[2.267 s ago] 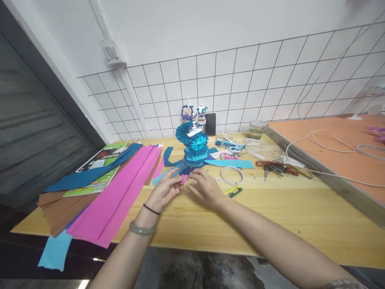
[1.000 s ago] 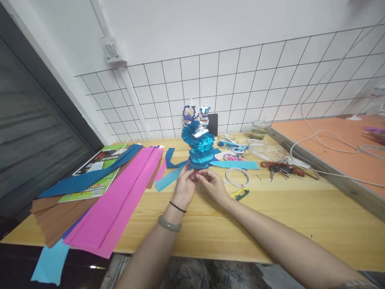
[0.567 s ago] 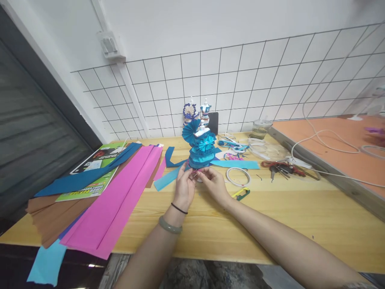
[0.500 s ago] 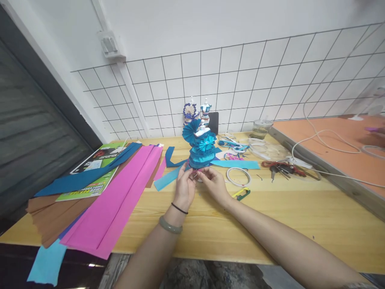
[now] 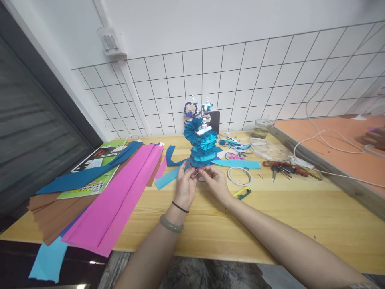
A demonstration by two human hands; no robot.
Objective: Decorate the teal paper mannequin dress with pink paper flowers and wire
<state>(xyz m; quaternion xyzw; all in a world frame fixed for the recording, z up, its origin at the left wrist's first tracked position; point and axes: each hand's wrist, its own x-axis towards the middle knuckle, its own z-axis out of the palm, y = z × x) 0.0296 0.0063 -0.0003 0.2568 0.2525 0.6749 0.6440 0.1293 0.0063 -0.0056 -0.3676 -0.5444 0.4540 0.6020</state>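
In front of a doll figure in a tiered blue pleated-paper dress (image 5: pixel 203 154), my two hands meet with fingertips close together. My left hand (image 5: pixel 185 186) is closed, its wrist bearing a black band and a grey bangle. From the other side my right hand (image 5: pixel 215 184) pinches with thumb and forefinger. A small edge of pink paper (image 5: pixel 198 169) shows between the fingertips; the rest of it is hidden by the fingers. A white tape roll (image 5: pixel 240 176) and a yellow-green utility knife (image 5: pixel 243 194) lie to the right of my right hand.
Pink crepe paper (image 5: pixel 120 192), brown paper (image 5: pixel 60 212) and a dark blue strip (image 5: pixel 87 174) cover a magazine (image 5: pixel 112 148) at left. Scissors and tools (image 5: pixel 284 168) lie right, near a glass jar (image 5: pixel 262 128). Smaller figures (image 5: pixel 206 107) stand behind. Another person's hand (image 5: pixel 374 138) shows far right.
My hands stay almost in the same spot with slight finger movement. The view has shifted a little. At far right, the other person's hand has moved.
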